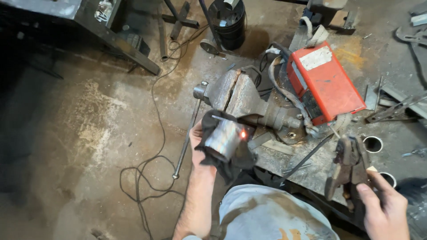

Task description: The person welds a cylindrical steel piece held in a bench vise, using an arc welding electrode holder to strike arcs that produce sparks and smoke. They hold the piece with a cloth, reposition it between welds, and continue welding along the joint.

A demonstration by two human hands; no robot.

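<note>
Crowding the bench, a big grey vise sits just behind the left hand, its long handle bar hanging down beside the wrist. L hand is closed round a dark rag wrapped under a short shiny metal cylinder; the cylinder is held up in front of the vise, tilted, w/ a small orange glow on its right edge. R hand, lower right, grips the handle of a rusty electrode holder, fingers fully shut on it; its clamp end points up, well apart from the cylinder. Red box-shaped welder lies tilted right of the vise, a pale worn rectangular label on its top face, strap and thick cables at its near end. Two short tube pieces stand on the bench by the R hand. Black cable loops over the stained concrete floor at left; a dark round can stands at top.
</note>
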